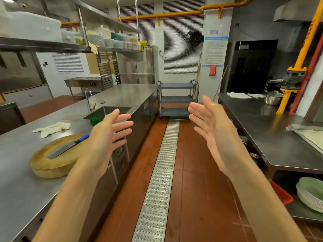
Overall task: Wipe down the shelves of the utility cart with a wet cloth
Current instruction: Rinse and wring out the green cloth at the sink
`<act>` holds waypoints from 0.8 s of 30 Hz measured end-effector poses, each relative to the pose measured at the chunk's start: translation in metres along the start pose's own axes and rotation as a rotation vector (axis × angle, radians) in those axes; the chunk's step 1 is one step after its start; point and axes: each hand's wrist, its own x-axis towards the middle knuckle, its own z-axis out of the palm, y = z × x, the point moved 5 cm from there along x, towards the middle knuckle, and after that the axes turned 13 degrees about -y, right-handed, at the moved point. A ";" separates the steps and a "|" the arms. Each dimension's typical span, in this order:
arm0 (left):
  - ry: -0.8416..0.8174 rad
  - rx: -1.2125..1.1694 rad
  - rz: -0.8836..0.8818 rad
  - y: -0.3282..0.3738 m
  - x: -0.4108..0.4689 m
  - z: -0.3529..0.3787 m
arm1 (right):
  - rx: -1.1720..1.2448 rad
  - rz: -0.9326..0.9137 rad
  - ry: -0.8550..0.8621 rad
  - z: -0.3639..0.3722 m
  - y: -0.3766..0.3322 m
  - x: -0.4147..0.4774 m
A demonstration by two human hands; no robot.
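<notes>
A grey three-shelf utility cart [176, 99] stands at the far end of the aisle, against the louvred wall. A crumpled white cloth [52, 128] lies on the steel counter to the left, near the sink [106, 111]. My left hand [111, 135] and my right hand [212, 126] are raised in front of me over the aisle, palms facing each other, fingers spread, holding nothing. Both are far from the cart and the cloth.
A round wooden chopping block [52, 158] with a cleaver [67, 146] sits on the left counter [21, 180]. A green scrubber [95, 120] lies by the sink. A metal drain grate [160, 172] runs down the red tiled floor. The right counter [279, 137] holds a bowl, a tray and cloths.
</notes>
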 end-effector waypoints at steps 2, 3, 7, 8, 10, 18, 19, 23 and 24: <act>0.000 -0.005 -0.009 -0.009 0.019 0.003 | 0.011 0.018 -0.028 -0.002 0.014 0.020; -0.001 -0.003 -0.014 -0.013 0.030 0.005 | 0.015 0.027 -0.037 -0.004 0.021 0.032; 0.002 0.009 -0.033 -0.022 0.077 0.011 | 0.030 0.047 -0.075 -0.016 0.041 0.081; 0.000 0.011 -0.029 -0.022 0.090 0.013 | 0.032 0.042 -0.084 -0.020 0.044 0.095; 0.004 0.017 -0.018 -0.020 0.119 0.017 | 0.030 0.039 -0.093 -0.030 0.050 0.124; 0.037 0.016 0.005 -0.019 0.219 0.028 | 0.048 0.017 -0.125 -0.064 0.071 0.223; 0.041 0.017 0.003 -0.021 0.230 0.028 | 0.056 0.022 -0.131 -0.067 0.074 0.233; 0.062 0.021 0.000 -0.028 0.270 0.020 | 0.096 0.034 -0.153 -0.069 0.092 0.267; 0.067 0.015 0.001 -0.031 0.279 0.016 | 0.098 0.023 -0.157 -0.068 0.098 0.275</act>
